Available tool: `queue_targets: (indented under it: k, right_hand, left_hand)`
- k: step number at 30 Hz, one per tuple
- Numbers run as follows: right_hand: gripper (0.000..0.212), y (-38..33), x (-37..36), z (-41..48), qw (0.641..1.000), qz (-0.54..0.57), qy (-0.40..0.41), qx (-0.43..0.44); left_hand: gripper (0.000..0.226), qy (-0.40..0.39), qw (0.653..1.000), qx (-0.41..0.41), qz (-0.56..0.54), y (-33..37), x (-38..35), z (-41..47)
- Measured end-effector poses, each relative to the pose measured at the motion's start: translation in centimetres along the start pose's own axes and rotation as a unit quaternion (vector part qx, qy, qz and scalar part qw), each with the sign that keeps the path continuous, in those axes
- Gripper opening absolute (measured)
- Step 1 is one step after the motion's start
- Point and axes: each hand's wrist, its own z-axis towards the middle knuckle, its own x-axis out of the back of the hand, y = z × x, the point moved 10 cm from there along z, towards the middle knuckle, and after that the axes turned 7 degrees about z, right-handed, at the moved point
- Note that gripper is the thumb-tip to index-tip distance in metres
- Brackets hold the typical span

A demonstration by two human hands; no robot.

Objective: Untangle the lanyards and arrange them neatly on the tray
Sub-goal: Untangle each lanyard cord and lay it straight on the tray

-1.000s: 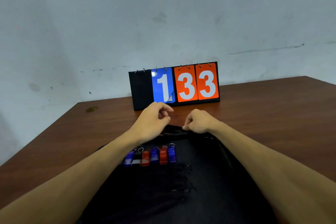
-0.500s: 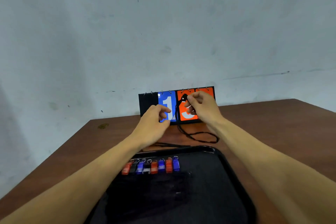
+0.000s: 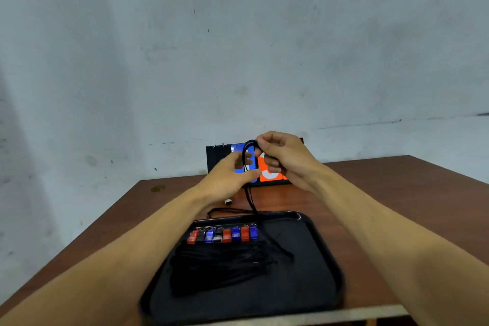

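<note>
Altogether eight clips [image 3: 222,235], one lifted lanyard [image 3: 247,167]

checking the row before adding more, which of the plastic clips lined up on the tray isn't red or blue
The pale whitish clip, fourth from the left in the row on the black tray, between a blue clip and a red clip.

Black cord [image 3: 248,156], black tray [image 3: 326,249]. Red, blue, black and one white clip [image 3: 222,235] along the tray's far edge. Scoreboard [image 3: 219,157]: black, blue, orange cards. Brown table [image 3: 397,193].
</note>
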Motion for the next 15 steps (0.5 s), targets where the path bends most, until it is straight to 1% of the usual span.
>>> queue_targets:
  k: [1,2,5,10,12,15]
  right_hand:
    - [0.011,-0.5,-0.1,-0.3,1.000,0.021,0.007,0.005]
    - [0.013,-0.9,0.0,-0.6,0.999,0.044,0.018,0.011]
    - [0.018,-1.9,1.3,-1.5,0.991,0.109,0.070,0.027]
    - [0.016,-1.7,4.4,-3.5,0.974,0.157,0.163,0.024]
    - [0.017,-1.3,4.7,-4.2,0.975,0.146,0.167,0.017]
    - [0.025,0.2,3.5,-5.0,0.989,0.083,0.121,-0.016]
  left_hand:
    - [0.020,-0.009,1.000,0.000,-0.024,0.3,-0.4,-0.4]
    - [0.016,-0.018,0.999,-0.002,-0.042,0.5,-0.8,-0.8]
    - [0.024,-0.035,0.996,0.000,-0.083,0.5,-1.4,-2.0]
    - [0.031,-0.047,0.991,0.028,-0.119,-0.7,-1.2,-4.1]
    - [0.034,-0.022,0.987,0.051,-0.148,-0.7,-0.8,-4.4]
    - [0.034,0.015,0.976,0.068,-0.207,0.3,-0.3,-4.8]
